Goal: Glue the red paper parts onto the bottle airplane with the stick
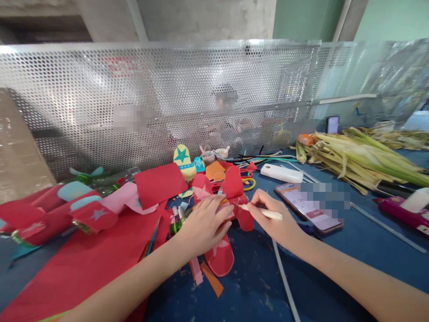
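A red paper craft (pixel 219 261) with rounded, wing-like pieces and pale pink stars lies in front of me. My left hand (pixel 206 221) rests over its middle, fingers stretched out and laid flat on it, hiding the centre. Held in my right hand (pixel 276 219) is a white pen (pixel 272 214), pinched between thumb and fingers. Its tip touches or nearly touches the right red piece (pixel 243 214). Beside my left wrist a bit of shiny green material (pixel 176 227) shows. Pink and orange paper strips (pixel 212 279) lie just below.
Red paper sheets (pixel 83 255) and finished-looking red crafts (pixel 97 214) cover the left. Rightward lie a white device (pixel 281 173), a phone (pixel 306 208), yellow-handled scissors (pixel 250 184) and dried leaves (pixel 362 156). A perforated metal screen (pixel 187 80) stands behind, with people beyond it.
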Action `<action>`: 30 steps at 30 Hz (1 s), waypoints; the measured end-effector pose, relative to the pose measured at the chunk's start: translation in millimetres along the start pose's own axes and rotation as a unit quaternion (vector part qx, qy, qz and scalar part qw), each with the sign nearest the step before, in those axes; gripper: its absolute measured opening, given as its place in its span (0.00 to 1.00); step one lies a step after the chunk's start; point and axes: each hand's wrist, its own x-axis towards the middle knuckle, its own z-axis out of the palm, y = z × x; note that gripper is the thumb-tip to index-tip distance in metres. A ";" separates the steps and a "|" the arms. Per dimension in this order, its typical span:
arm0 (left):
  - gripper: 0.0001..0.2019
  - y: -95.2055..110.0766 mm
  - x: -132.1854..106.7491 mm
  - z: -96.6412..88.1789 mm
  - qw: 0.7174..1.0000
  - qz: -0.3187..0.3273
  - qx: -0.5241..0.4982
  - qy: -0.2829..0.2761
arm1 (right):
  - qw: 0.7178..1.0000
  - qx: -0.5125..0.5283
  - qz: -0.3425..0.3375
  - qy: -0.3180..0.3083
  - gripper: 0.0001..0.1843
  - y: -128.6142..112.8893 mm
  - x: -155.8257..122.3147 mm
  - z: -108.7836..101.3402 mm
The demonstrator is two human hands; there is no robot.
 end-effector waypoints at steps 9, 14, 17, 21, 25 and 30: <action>0.14 0.0 0.1 0.7 1.000 0.000 0.004 0.000 | 1.000 -0.005 0.004 0.008 0.11 -1.2 0.5 -0.6; 0.14 -0.4 0.2 0.6 1.000 -0.002 0.003 -0.003 | 1.000 -0.005 -0.001 0.006 0.11 -1.4 1.0 -0.5; 0.14 -0.1 0.6 0.1 1.000 -0.004 0.003 -0.004 | 1.000 -0.006 0.000 0.006 0.11 -1.0 0.6 -0.1; 0.14 0.5 0.5 -0.8 1.000 -0.002 0.004 -0.002 | 1.000 -0.008 0.004 0.007 0.11 -0.9 0.2 0.2; 0.14 0.3 0.1 -0.8 1.000 0.000 0.001 -0.005 | 1.000 -0.007 0.004 0.008 0.11 -1.7 0.3 -0.3; 0.14 -0.8 0.2 0.5 1.000 0.000 0.005 -0.004 | 1.000 -0.013 0.002 0.010 0.11 -1.5 0.4 -0.7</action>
